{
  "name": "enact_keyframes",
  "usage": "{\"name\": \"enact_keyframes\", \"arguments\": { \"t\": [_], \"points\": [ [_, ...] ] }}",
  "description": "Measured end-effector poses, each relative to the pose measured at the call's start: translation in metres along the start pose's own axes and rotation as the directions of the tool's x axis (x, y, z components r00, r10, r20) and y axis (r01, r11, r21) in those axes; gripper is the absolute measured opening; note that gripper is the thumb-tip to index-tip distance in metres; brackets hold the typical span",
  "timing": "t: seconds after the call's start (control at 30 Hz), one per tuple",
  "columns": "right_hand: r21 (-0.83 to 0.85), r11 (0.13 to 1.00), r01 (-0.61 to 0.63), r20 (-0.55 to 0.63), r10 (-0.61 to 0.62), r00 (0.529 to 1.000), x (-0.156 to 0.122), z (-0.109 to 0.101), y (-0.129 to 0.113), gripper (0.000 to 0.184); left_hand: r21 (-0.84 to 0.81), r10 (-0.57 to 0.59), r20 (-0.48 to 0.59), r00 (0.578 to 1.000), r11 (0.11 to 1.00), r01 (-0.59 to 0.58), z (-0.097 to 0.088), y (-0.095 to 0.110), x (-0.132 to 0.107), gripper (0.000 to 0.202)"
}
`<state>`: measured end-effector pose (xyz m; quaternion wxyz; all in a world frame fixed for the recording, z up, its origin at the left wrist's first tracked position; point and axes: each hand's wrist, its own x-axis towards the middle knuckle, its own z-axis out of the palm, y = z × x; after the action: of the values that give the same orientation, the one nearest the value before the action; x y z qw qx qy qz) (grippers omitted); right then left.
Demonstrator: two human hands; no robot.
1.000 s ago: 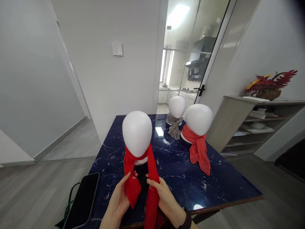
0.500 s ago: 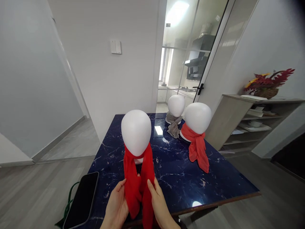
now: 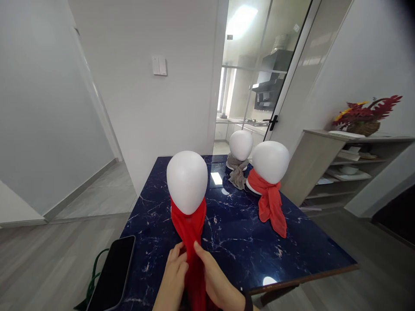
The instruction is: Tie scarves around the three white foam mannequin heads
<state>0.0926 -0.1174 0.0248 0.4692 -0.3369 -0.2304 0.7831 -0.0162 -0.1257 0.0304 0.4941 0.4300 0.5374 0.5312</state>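
Note:
A white mannequin head (image 3: 187, 182) stands at the near side of the table, with a bright red scarf (image 3: 189, 226) round its neck. Below the chin the scarf's two ends run together and hang toward me. My left hand (image 3: 175, 272) has its fingers curled on the left edge of the cloth. From the right, my right hand (image 3: 215, 276) grips the same cloth, thumb on top and fingers hidden behind it. Further right stands a second white head (image 3: 271, 160) with a knotted coral scarf (image 3: 270, 203). Behind it, a third head (image 3: 241, 145) wears a grey scarf (image 3: 238, 172).
The dark blue marbled table (image 3: 233, 250) has a wooden front edge. At its left edge lies a black phone (image 3: 112, 274) beside a green cord (image 3: 94, 276). A shelf unit (image 3: 319, 168) with a flower basket (image 3: 365, 125) stands right; a glass door (image 3: 256, 65) is behind.
My hands have come together, drawing the two hanging scarf ends from apart into one bundle under the chin. The scarf now closes round the neck. The view has shifted slightly.

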Motion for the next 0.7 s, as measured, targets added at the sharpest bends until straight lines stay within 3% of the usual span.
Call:
{"name": "enact_keyframes", "arguments": {
  "t": [0.07, 0.13, 0.2, 0.27, 0.3, 0.37, 0.4, 0.43, 0.5, 0.57, 0.6, 0.63, 0.7],
  "points": [
    [0.035, 0.994, -0.101, -0.014, 0.102, 0.995, 0.004, 0.004, -0.004, 0.034, 0.212, 0.151, 0.038, 0.988, 0.965, -0.156, 0.002, 0.006, -0.007, 0.019],
    [0.075, 0.979, -0.189, -0.018, 0.191, 0.981, 0.009, 0.005, -0.007, 0.028, 0.329, 0.213, 0.150, 0.966, 0.910, -0.252, -0.001, 0.016, -0.012, 0.023],
    [0.121, 0.962, -0.243, 0.017, 0.243, 0.970, 0.013, 0.002, -0.009, 0.022, 0.329, 0.210, 0.254, 0.944, 0.899, -0.288, -0.010, 0.025, -0.009, 0.021],
    [0.151, 0.948, -0.280, 0.082, 0.270, 0.959, 0.015, -0.001, -0.012, 0.017, 0.233, 0.211, 0.191, 0.959, 0.939, -0.254, -0.022, 0.027, 0.001, 0.015],
    [0.160, 0.945, -0.284, 0.115, 0.268, 0.956, 0.016, -0.002, -0.013, 0.016, 0.157, 0.193, 0.082, 0.978, 0.966, -0.203, -0.027, 0.026, 0.008, 0.012],
    [0.173, 0.945, -0.279, 0.165, 0.252, 0.954, 0.014, -0.001, -0.017, 0.015, -0.064, 0.032, -0.114, 0.993, 0.997, -0.040, -0.030, 0.021, 0.022, 0.010],
    [0.176, 0.943, -0.281, 0.182, 0.249, 0.951, 0.013, 0.000, -0.018, 0.015, -0.190, -0.094, -0.116, 0.989, 0.979, 0.071, -0.029, 0.017, 0.028, 0.014],
    [0.181, 0.942, -0.283, 0.198, 0.247, 0.948, 0.012, 0.002, -0.020, 0.015, -0.297, -0.225, -0.044, 0.973, 0.933, 0.202, -0.026, 0.014, 0.032, 0.016],
    [0.195, 0.932, -0.307, 0.239, 0.258, 0.936, 0.009, 0.005, -0.023, 0.015, -0.400, -0.415, 0.192, 0.889, 0.794, 0.457, -0.018, 0.011, 0.038, 0.011],
    [0.200, 0.921, -0.335, 0.278, 0.274, 0.921, 0.008, 0.005, -0.024, 0.018, -0.409, -0.509, 0.336, 0.793, 0.679, 0.609, -0.009, 0.011, 0.041, 0.009],
    [0.199, 0.919, -0.341, 0.290, 0.278, 0.916, 0.007, 0.004, -0.025, 0.020, -0.414, -0.530, 0.364, 0.766, 0.644, 0.643, -0.005, 0.013, 0.041, 0.011],
    [0.197, 0.919, -0.341, 0.294, 0.276, 0.915, 0.007, 0.003, -0.026, 0.021, -0.426, -0.538, 0.375, 0.755, 0.624, 0.656, -0.003, 0.014, 0.042, 0.011],
    [0.182, 0.926, -0.331, 0.289, 0.272, 0.918, 0.006, -0.003, -0.028, 0.022, -0.460, -0.517, 0.350, 0.781, 0.632, 0.624, 0.000, 0.015, 0.043, 0.005]
  ]
}}
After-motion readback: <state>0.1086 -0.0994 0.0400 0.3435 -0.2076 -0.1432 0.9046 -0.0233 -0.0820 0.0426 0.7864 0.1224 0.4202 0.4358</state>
